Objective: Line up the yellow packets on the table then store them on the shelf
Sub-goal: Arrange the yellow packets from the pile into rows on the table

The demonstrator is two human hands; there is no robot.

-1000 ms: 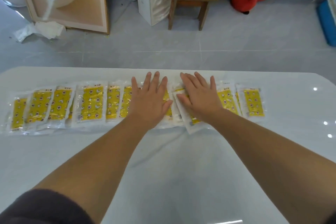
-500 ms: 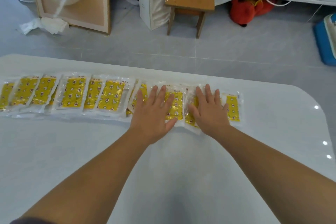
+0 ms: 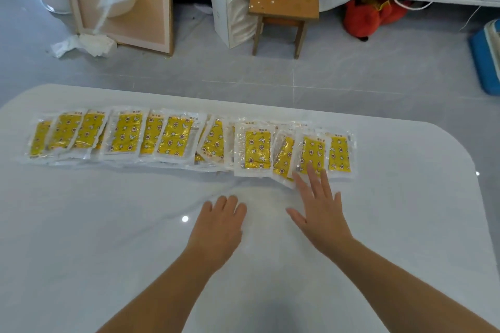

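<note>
**Row of yellow packets on a white table, both hands empty**

Eleven or so yellow packets point(image 3: 189, 139), flat rectangles of glossy, crinkled clear film printed with stars and moons, lie overlapping in one row along the far side of the smooth, glossy white table point(image 3: 405, 224); the exact count is uncertain where they overlap. Two near the middle-right sit tilted. The table corner at right is rounded, and a broad bare surface lies between the row and the viewer. The left hand point(image 3: 216, 227) lies flat and released, apart from the packets. The right hand point(image 3: 320, 211) is spread, grasping nothing, fingertips point(image 3: 311, 170) over the near edge of a packet. One wooden stool point(image 3: 281, 19) stands on the grey tiled floor beyond.
</note>
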